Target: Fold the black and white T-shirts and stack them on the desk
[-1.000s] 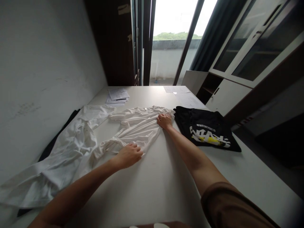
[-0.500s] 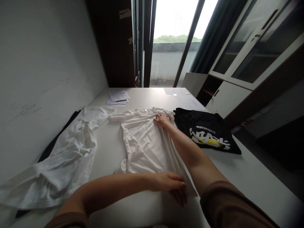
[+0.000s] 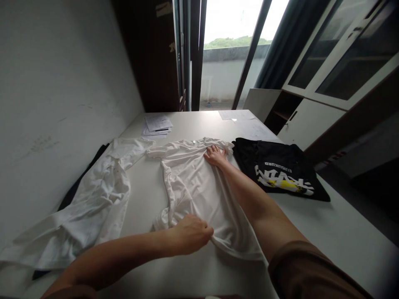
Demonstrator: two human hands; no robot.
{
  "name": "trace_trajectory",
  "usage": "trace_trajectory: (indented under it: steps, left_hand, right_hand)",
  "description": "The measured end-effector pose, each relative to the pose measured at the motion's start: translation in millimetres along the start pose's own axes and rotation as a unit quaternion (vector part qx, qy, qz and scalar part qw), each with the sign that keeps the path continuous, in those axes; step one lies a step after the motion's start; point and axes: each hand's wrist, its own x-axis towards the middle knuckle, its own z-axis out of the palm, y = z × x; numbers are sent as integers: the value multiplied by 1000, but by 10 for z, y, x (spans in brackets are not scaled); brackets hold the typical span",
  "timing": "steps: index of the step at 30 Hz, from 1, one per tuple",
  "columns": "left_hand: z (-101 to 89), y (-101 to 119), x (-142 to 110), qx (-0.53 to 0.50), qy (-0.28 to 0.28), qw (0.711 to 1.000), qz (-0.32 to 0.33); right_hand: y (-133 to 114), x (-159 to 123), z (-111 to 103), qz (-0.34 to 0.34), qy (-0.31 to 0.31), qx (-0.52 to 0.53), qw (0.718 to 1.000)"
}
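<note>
A white T-shirt (image 3: 199, 187) lies spread on the white table with its collar at the far end, wrinkled across the body and bunched along its left side. My left hand (image 3: 191, 234) is closed on the near hem, the cloth pinched between thumb and fingers. Up by the right shoulder of the shirt, my right hand (image 3: 215, 155) rests flat on the fabric with its fingers spread. To the right of that hand lies a folded black garment (image 3: 280, 168) with white and yellow print.
Another white garment (image 3: 93, 199) lies crumpled along the left wall, over something black (image 3: 82, 178). Papers (image 3: 157, 124) sit at the table's far left, and more sheets (image 3: 241, 122) at the far right. Cabinets (image 3: 311, 120) stand beyond the right edge.
My left hand swept right, opening the gathered lower part of the T-shirt toward me, then came back left and closed on the hem. My right hand stayed near the shoulder.
</note>
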Motion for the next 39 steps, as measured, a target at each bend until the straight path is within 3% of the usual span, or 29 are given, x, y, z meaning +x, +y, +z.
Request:
trace_trajectory:
  steps: [3, 6, 8, 9, 11, 14, 16, 18, 21, 25, 28, 33, 39]
  left_hand:
    - [-47, 135, 21, -99, -23, 995, 13]
    - [-194, 185, 22, -235, -102, 966, 24]
    - [-312, 83, 59, -256, -80, 963, 5]
    - [-373, -27, 101, -235, -27, 971, -12]
    - [-500, -372, 242, -167, 117, 977, -56]
    - [-704, -1137, 559, -115, 288, 940, -144]
    - [-841, -1703, 779, -93, 358, 906, -205]
    - [-961, -2221, 963, -72, 384, 886, -249]
    - [-1070, -2815, 1160, -50, 356, 883, -301]
    - [-1076, -3301, 1363, -49, 270, 909, -314]
    - [-1033, -3531, 1514, -38, 236, 924, -300]
    - [-932, -3767, 1661, -18, 205, 918, -340]
    - [-886, -4086, 1330, -7, 195, 929, -314]
  right_hand:
    - [-31, 24, -46, 2, 2, 3, 1000]
    - [-40, 26, -121, 6, 21, 5, 1000]
    - [-24, 25, -163, 16, 52, 4, 999]
    - [-11, 28, -179, 19, 74, 2, 997]
    - [17, 44, -195, 13, 115, 1, 993]
    - [40, 111, -186, -31, 123, 3, 992]
    - [37, 188, -162, -59, 105, 3, 993]
    - [31, 289, -131, -80, 87, 0, 993]
    - [43, 468, -84, -93, 54, -1, 994]
    - [115, 712, -41, -90, 29, 1, 996]
    - [166, 853, -14, -80, 24, 7, 996]
    - [197, 900, 37, -82, 44, 9, 996]
    - [384, 581, -1, -91, 44, -1, 995]
